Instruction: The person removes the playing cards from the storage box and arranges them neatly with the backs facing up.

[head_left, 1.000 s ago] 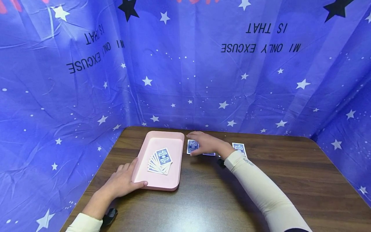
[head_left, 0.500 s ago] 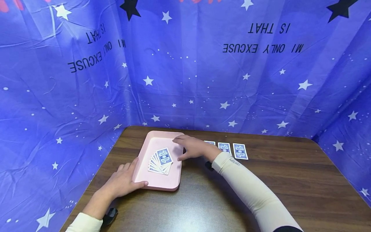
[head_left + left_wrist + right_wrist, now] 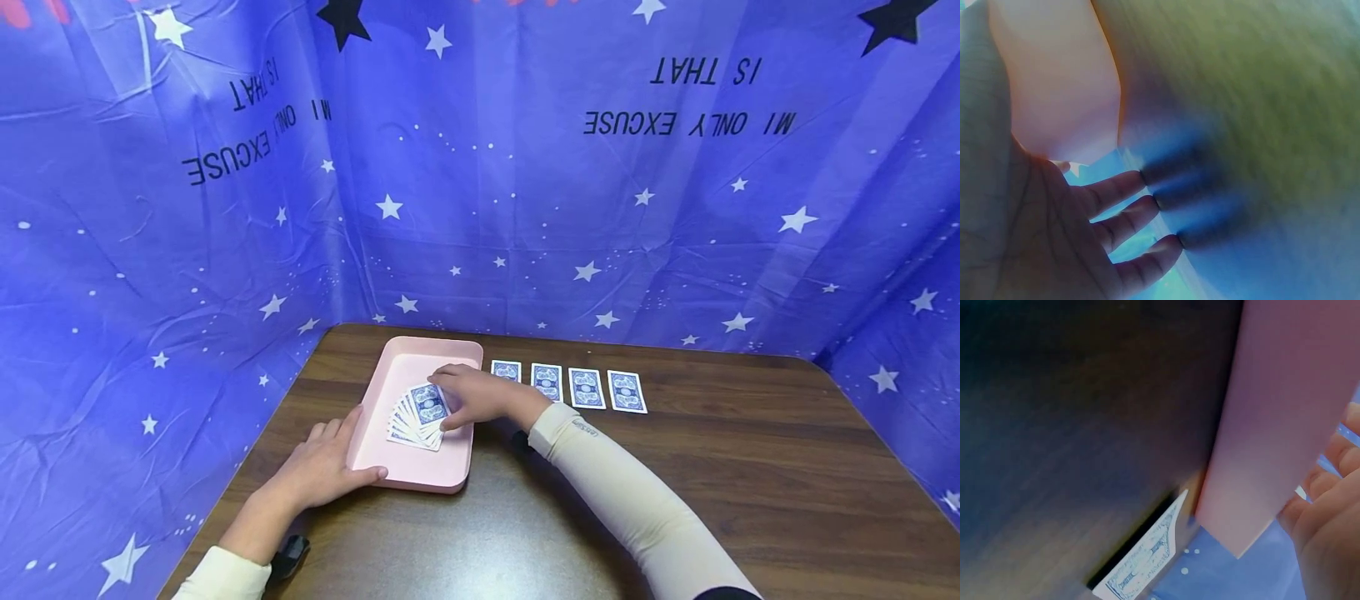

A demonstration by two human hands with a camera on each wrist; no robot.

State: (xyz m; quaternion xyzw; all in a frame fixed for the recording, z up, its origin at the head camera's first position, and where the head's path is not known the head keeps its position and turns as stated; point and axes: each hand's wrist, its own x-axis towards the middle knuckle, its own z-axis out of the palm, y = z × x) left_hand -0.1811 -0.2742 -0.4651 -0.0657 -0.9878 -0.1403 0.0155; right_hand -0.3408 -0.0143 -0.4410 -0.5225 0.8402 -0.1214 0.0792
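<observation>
A pink tray (image 3: 416, 479) on the wooden table holds a fan of playing cards (image 3: 405, 429), blue patterned backs up. My left hand (image 3: 318, 467) rests against the tray's left side, thumb at its near left corner. In the left wrist view, fairly straight fingers (image 3: 1138, 272) reach down to the tabletop beside the tray wall (image 3: 1063, 81). Over the tray's right side, my right hand (image 3: 476, 396) has thumb and fingers spread around the right edge of the top card (image 3: 429, 402). The right wrist view shows its fingers (image 3: 1322, 481) past the tray wall (image 3: 1272, 419), their tips hidden.
Right of the tray, several playing cards (image 3: 587, 389) lie face down in a row along the back of the table (image 3: 735, 450); my right forearm passes in front of them. A blue curtain (image 3: 555, 208) with stars encloses the table's back and sides.
My right hand has moved left from the row of cards, across the tray's right rim, to the fanned cards. The row is now more fully uncovered. My left hand stays at the tray.
</observation>
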